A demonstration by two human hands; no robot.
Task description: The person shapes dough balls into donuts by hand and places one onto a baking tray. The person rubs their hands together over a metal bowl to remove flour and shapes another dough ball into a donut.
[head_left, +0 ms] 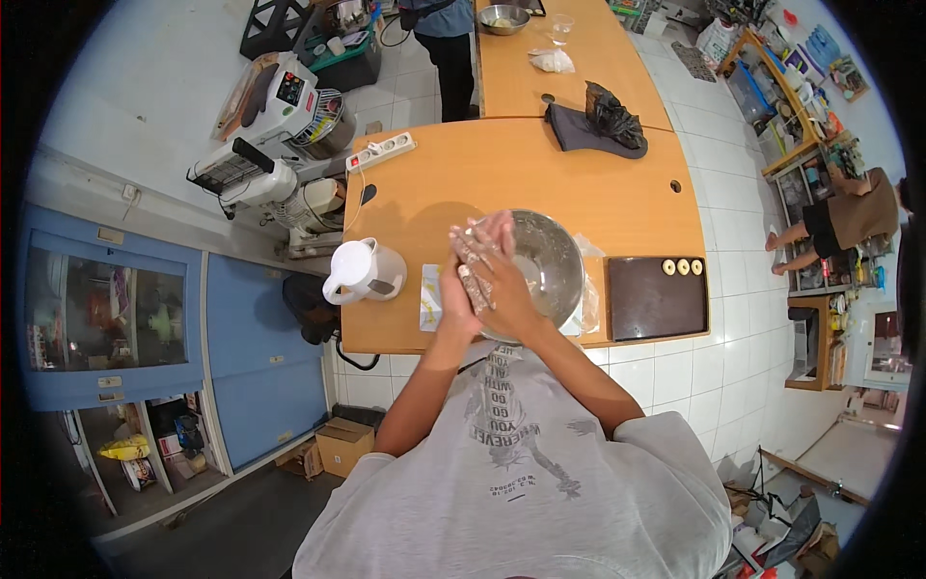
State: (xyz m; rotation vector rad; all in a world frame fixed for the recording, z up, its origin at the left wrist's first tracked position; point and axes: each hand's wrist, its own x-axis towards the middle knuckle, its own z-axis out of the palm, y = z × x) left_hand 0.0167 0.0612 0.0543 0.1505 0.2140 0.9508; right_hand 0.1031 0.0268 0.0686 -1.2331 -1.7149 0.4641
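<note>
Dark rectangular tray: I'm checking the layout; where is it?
In the head view, the tray lies at the near right corner of the brown wooden table, right of the round metal bowl.

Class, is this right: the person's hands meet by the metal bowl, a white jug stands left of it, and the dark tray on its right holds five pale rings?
No: the head view shows three pale rings on the dark tray, not five. The left hand and right hand meet by the metal bowl, with the white jug left and the tray right of it.
</note>
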